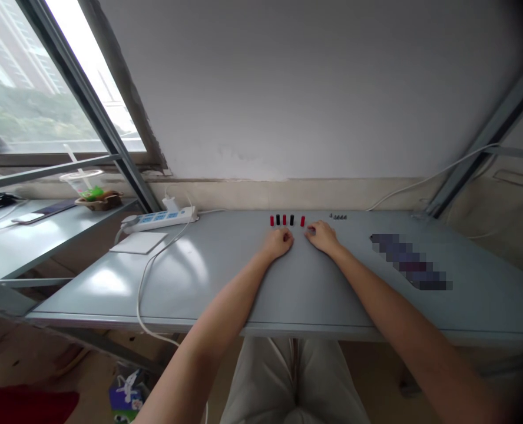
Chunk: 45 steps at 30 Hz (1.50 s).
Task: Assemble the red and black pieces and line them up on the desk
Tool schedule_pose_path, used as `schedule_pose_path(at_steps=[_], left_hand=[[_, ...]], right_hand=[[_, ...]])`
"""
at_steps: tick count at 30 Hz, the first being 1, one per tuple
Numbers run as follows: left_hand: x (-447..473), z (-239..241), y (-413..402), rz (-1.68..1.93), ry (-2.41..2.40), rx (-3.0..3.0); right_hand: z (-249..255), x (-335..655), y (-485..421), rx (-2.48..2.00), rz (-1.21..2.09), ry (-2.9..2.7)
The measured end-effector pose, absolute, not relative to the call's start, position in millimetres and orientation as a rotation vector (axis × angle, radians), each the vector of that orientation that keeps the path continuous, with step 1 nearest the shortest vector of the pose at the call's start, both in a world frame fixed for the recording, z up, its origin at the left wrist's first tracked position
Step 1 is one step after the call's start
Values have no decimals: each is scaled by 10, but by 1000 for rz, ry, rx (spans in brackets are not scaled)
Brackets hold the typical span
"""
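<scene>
My left hand point(279, 242) and my right hand point(322, 237) rest palm down on the grey table point(244, 282), their fingertips close together. A short row of several upright red and black cylinders point(287, 220) stands just beyond them, with a red one point(303, 221) nearest my right hand. Neither hand touches the row, and nothing shows in either hand. The fingers curl under, so their spread is hidden. Several tiny metal parts point(338, 217) lie further right near the wall.
A white power strip point(159, 219) and a white pad point(138, 242) lie at the table's left, with a white cable point(144, 294) trailing over the front edge. A pixelated strip point(409, 262) lies at the right. A plastic cup point(81, 182) stands on a side shelf by the window.
</scene>
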State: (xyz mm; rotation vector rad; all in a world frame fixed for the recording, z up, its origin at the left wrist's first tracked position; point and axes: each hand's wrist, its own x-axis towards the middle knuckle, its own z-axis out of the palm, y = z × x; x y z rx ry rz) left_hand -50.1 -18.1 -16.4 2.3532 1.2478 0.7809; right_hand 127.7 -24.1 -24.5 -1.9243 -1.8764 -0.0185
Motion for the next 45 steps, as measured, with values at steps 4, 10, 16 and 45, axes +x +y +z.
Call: schedule_pose_path(at_steps=[4,10,16,45], left_hand=[[-500,-195,-149,790,1244,2380],[-506,-204,-147,794,1229,2371],[-505,-143,-198,784,1223,2348],[-425,-168,-175,1071,1016,2330]], right_hand=[[-237,1266,-161,-1908,41,-1843],[-233,1236,-28,-1907,106,-1853],[-235,1177,23,-1917,118,-1800],[23,1099,-511,-1823,-159,-2248]])
